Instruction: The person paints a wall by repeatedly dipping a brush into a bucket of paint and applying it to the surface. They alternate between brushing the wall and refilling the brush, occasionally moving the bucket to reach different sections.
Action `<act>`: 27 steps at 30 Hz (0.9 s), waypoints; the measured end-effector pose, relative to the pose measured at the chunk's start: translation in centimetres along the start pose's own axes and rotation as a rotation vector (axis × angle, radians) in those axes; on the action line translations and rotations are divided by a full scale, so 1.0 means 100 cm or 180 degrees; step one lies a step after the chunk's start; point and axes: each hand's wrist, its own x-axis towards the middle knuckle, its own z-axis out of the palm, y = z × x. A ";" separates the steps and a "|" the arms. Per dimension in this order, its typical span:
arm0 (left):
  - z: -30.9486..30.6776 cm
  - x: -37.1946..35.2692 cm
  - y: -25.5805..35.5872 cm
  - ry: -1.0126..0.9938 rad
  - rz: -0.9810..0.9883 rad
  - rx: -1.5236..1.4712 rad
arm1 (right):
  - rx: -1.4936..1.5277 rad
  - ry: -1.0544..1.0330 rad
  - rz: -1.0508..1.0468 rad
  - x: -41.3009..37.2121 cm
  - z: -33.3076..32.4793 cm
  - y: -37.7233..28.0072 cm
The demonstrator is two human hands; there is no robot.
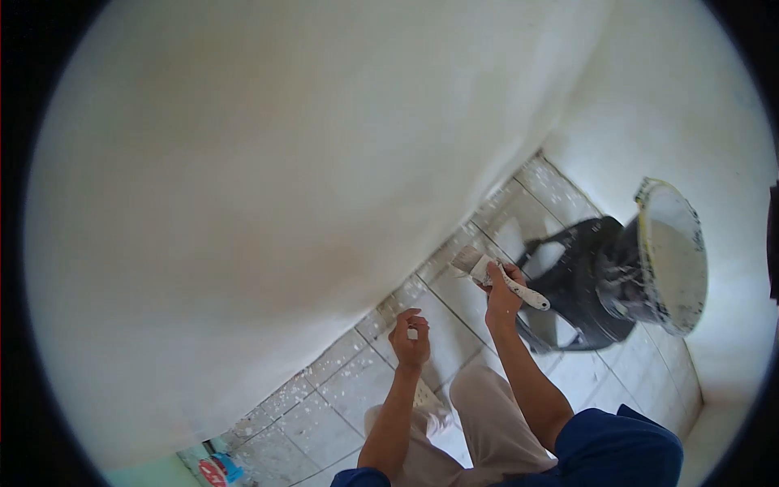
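Brush in the right hand, bristles toward the wall

The right hand (503, 302) closes around the paintbrush (526, 294), held between wall (268, 187) and bucket (676, 272). The bucket of pale liquid sits beyond the handle's end. The left hand (411, 345) is half curled nearby; whether it holds anything, I cannot tell. Moving the brush calls for a steady grip.

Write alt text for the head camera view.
A person's right hand holds a paint-flecked brush beside a pale wall, the left hand half-curled nearby. To the right, a spattered bucket of pale liquid rests on a black stand, above a white-spotted tiled floor.
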 end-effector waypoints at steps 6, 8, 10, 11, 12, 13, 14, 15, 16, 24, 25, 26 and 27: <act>0.028 -0.067 0.079 -0.0944 -0.0775 -0.0187 | -0.0634 -0.0183 -0.0911 -0.084 -0.030 -0.232; 0.046 -0.075 0.121 -0.1173 -0.0985 -0.0505 | -0.1059 -0.0016 -0.1232 -0.087 -0.056 -0.295; 0.072 -0.060 0.174 -0.1369 -0.1180 -0.0780 | -0.1541 0.0422 -0.1588 -0.069 -0.088 -0.346; 0.088 -0.054 0.195 -0.1472 -0.1138 -0.0769 | -0.1822 0.0527 -0.1667 -0.056 -0.100 -0.367; 0.107 -0.045 0.211 -0.1542 -0.1071 -0.0762 | -0.2088 0.0591 -0.1751 -0.036 -0.112 -0.385; 0.126 -0.039 0.222 -0.1690 -0.0897 -0.0786 | -0.2381 0.0450 -0.1621 -0.012 -0.133 -0.394; 0.144 -0.033 0.231 -0.1827 -0.0726 -0.0802 | -0.2661 0.0291 -0.1470 0.012 -0.153 -0.399; 0.162 -0.027 0.244 -0.2026 -0.0722 -0.0788 | -0.3034 0.0092 -0.1162 0.031 -0.164 -0.403; 0.180 -0.021 0.255 -0.2202 -0.0701 -0.0782 | -0.3387 -0.0139 -0.0864 0.050 -0.173 -0.405; 0.257 -0.044 0.304 -0.2171 -0.1227 -0.0554 | -0.4018 -0.1715 -0.0418 0.142 -0.206 -0.347; 0.260 -0.050 0.307 -0.2091 -0.1334 -0.0576 | -0.3939 -0.1820 -0.0395 0.146 -0.208 -0.342; 0.262 -0.053 0.309 -0.2008 -0.1433 -0.0600 | -0.3859 -0.1924 -0.0380 0.149 -0.210 -0.333; 0.264 -0.055 0.311 -0.1987 -0.1472 -0.0575 | -0.3780 -0.2033 -0.0363 0.152 -0.211 -0.325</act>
